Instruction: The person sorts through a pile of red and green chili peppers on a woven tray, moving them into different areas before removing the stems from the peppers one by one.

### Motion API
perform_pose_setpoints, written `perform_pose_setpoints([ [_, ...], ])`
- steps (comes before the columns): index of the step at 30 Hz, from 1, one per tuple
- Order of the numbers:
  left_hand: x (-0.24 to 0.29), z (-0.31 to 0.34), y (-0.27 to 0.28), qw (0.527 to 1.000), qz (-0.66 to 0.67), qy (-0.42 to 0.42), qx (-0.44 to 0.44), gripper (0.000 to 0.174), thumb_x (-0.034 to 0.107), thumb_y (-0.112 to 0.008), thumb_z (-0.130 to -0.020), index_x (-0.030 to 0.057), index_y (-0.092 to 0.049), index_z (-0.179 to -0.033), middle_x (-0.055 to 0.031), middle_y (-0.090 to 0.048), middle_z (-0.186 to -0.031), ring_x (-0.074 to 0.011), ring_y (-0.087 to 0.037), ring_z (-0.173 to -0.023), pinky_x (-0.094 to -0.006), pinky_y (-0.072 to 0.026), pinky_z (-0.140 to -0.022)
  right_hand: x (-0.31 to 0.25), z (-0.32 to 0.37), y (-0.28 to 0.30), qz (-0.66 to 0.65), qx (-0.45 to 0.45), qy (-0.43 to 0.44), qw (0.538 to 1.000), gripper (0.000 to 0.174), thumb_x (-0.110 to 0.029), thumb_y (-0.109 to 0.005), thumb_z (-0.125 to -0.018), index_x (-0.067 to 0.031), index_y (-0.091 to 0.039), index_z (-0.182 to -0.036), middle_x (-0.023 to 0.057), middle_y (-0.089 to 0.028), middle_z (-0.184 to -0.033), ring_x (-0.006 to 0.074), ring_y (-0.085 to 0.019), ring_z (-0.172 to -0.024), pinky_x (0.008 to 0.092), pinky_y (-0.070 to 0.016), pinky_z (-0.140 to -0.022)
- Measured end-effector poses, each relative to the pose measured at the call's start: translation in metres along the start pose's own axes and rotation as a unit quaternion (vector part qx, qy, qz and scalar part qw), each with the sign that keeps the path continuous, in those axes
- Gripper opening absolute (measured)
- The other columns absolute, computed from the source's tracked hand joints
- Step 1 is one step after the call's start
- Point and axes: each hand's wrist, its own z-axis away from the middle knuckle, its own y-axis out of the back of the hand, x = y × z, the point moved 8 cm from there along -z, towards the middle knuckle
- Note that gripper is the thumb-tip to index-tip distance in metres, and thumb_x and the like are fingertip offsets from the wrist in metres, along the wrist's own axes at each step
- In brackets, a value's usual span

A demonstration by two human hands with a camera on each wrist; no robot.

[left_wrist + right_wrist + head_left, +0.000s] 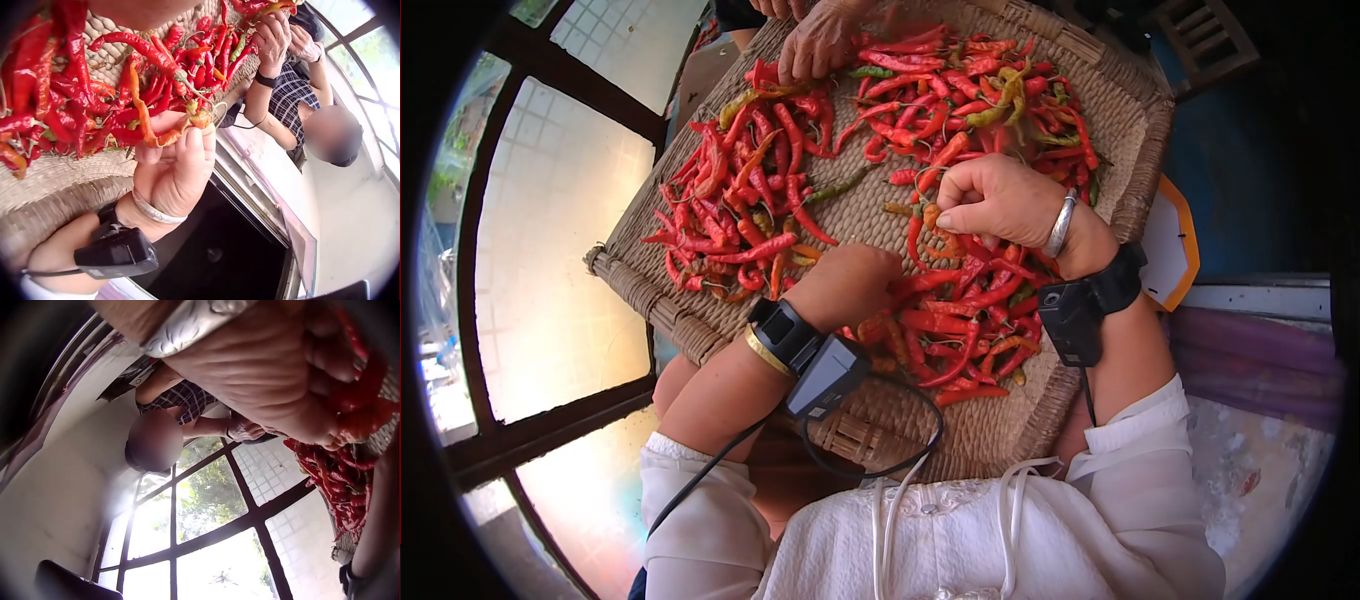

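In the head view my right hand (1000, 205), with a silver bracelet, pinches a wrinkled orange chili pepper (145, 115) between thumb and fingers. The left wrist view shows this grip from the side, the pepper's stem end at the fingertips. Beside it my left hand (855, 275) is low over the near pile of red chili peppers (970, 320); its fingers are hidden, so I cannot tell what it holds. Both hands are above a woven tray (845, 225) bearing red peppers, with some orange and green ones among them.
Further red peppers lie in a left pile (720, 190) and a far pile (920, 85). Another person's hand (815, 45) reaches into the peppers at the far side. The tray has a thick raised rim (1145, 150). A window (550, 240) stands at the left.
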Motion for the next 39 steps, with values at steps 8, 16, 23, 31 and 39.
perform_pose_setpoints([
  [8,-0.012,0.018,0.051,0.999,0.018,0.009,0.046,0.017,0.006,-0.055,-0.068,0.0082,-0.064,-0.083,-0.0143,-0.062,-0.074,-0.0331,-0.06,-0.074,-0.0413,-0.0468,-0.065,-0.002,0.001,0.007,0.084,0.031,0.016,0.996,0.013,-0.015,-0.063,-0.072,-0.0027,-0.061,-0.07,0.0041,-0.06,-0.063,0.0111,-0.055,-0.053,0.0257,-0.0441,-0.05],
  [16,-0.049,0.051,0.114,0.964,0.236,0.063,0.107,0.017,-0.002,-0.058,-0.077,0.0022,-0.062,-0.092,-0.0023,-0.063,-0.08,-0.0117,-0.059,-0.074,-0.0252,-0.0461,-0.064,0.008,-0.006,-0.005,0.18,-0.026,0.029,0.983,0.01,-0.01,-0.061,-0.072,-0.0019,-0.057,-0.067,0.0016,-0.056,-0.061,0.0085,-0.053,-0.055,0.0244,-0.0421,-0.051],
  [23,-0.031,0.04,0.127,0.932,0.119,0.017,0.342,0.028,0.013,-0.065,-0.082,0.0023,-0.057,-0.106,-0.0044,-0.058,-0.102,-0.014,-0.054,-0.09,-0.0279,-0.0453,-0.078,0.001,-0.01,-0.007,0.125,-0.008,0.025,0.992,0.01,-0.012,-0.06,-0.072,-0.0025,-0.06,-0.07,0.0046,-0.06,-0.062,0.0115,-0.055,-0.054,0.0263,-0.0438,-0.05],
  [31,0.002,0.004,0.046,0.898,0.437,0.021,0.056,0.024,0.016,-0.066,-0.082,0.0006,-0.06,-0.1,0.0033,-0.058,-0.081,-0.0028,-0.05,-0.069,-0.0202,-0.0433,-0.06,0.004,-0.016,-0.022,-0.058,0.003,0.014,0.998,0.013,-0.015,-0.06,-0.079,-0.0018,-0.06,-0.082,0.0017,-0.058,-0.064,0.0078,-0.053,-0.05,0.0234,-0.0439,-0.044],
  [39,-0.019,0.006,0.048,0.904,0.417,0.088,0.013,0.014,0.014,-0.061,-0.084,0.0019,-0.062,-0.091,0.0034,-0.059,-0.072,-0.0049,-0.053,-0.062,-0.0195,-0.0428,-0.054,0.0,-0.01,0.0,0.053,0.08,0.038,0.995,0.016,-0.004,-0.057,-0.075,0.0003,-0.063,-0.089,0.001,-0.06,-0.071,0.0054,-0.055,-0.064,0.022,-0.0462,-0.058],
])
